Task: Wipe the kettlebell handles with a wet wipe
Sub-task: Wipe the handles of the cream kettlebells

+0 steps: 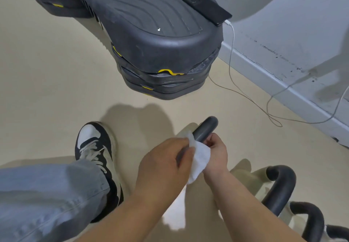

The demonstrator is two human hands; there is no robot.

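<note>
Forearms come up from the bottom edge and meet low over the floor (pixel 47 90), with a jeans leg (pixel 47 194) and a black-and-white sneaker (pixel 96 151) to their left. The left hand (pixel 166 158) pinches a white wet wipe (pixel 200 158) against the dark kettlebell handle (pixel 205 128). The right hand (pixel 217 153) has its fingers curled round the same bar, just beside the wipe, and seems to be steadying it. The handle's curved far end shows bare beyond both hands. A pale shape (pixel 175 213) between the forearms is probably the bell's body, mostly hidden.

To do this step well, the wipe should probably wrap right round the bar and be drawn out to that bare curve, with a twist for the underside. The stretch under the right palm cannot be reached as it is, so that grip will likely need to shift.

A neighbouring handle (pixel 281 189) stands just beside the right forearm, and a third handle (pixel 309 217) lies nearer the bottom right corner, so a wide right elbow could knock them.

Open floor lies ahead, up to a stack of step platforms (pixel 160 43) with a phone (pixel 206 7) on top. Its charging cable (pixel 231 53) loops over the floor along the skirting board (pixel 264 68), well apart from the hands. The sneaker closes off the left side.
</note>
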